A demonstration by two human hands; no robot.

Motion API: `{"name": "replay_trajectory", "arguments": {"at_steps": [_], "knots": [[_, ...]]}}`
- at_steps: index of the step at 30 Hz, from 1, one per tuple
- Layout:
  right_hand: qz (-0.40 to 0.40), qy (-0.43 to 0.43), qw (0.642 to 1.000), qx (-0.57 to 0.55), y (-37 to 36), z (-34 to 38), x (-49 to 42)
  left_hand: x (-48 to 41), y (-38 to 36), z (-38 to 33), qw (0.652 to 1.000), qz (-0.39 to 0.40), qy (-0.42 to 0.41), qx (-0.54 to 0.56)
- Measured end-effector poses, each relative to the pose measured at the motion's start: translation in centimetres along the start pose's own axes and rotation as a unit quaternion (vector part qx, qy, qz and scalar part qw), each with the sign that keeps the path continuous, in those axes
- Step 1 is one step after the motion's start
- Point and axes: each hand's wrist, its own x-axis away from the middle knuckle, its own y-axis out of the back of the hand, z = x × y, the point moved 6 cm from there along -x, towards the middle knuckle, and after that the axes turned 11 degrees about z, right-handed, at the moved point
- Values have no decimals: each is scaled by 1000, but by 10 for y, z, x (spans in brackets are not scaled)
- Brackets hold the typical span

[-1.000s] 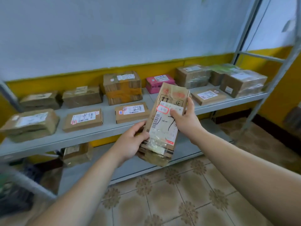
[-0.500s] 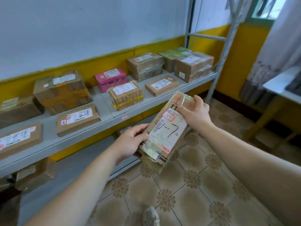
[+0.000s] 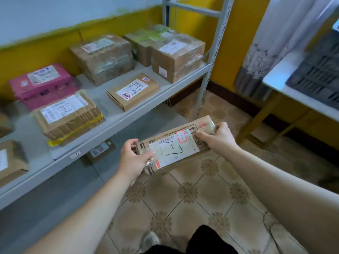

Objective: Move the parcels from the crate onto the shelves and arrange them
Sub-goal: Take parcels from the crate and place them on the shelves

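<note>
- A grey metal shelf (image 3: 110,118) stood on beige patterned floor tiles (image 3: 192,195) by a yellow wall (image 3: 238,33).
- Some brown cardboard boxes (image 3: 102,57) and a pink box (image 3: 42,85) lay on it.
- A dark grey plastic crate (image 3: 319,70) sat on a white worktop (image 3: 275,79) at right; its contents were hidden.
- The left hand (image 3: 132,158) and right hand (image 3: 218,138) gripped the ends of a long brown cardboard parcel (image 3: 174,145) above the floor.

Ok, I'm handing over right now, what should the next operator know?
Left hand grips one end of the long parcel; right hand grips the other, over the floor.
Done: several parcels lie on the upper shelf, a small parcel on the lower shelf.
Left: shelve the held parcel; the grey crate sits on the table to the right, contents hidden.
</note>
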Motion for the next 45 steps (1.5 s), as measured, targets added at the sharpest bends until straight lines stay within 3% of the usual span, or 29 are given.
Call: {"name": "replay_trajectory", "arguments": {"at_steps": [5,12,23,26,31,40,42,45], "knots": [[83,23,994,74,-7,16,-73,-49,-13,14,993,-106,19,47],[214,67,960,169,-50,23,-184,-108,-49,69,985,-132,85,75],[304,201,915,171,-240,-30,-347,-230,-24,215,951,-284,110,49],[309,232,906,173,-290,-42,-388,-268,-8,265,948,-295,120,20],[274,283,902,177,-376,-54,-461,-340,16,344,951,-303,66,12],[208,341,888,229,-440,-56,-519,-412,49,408,938,-345,11,29],[152,360,868,306,-444,-47,-519,-418,55,409,937,-349,-4,27],[121,441,791,406,-459,-27,-497,-419,64,419,943,-331,-6,0]]}}
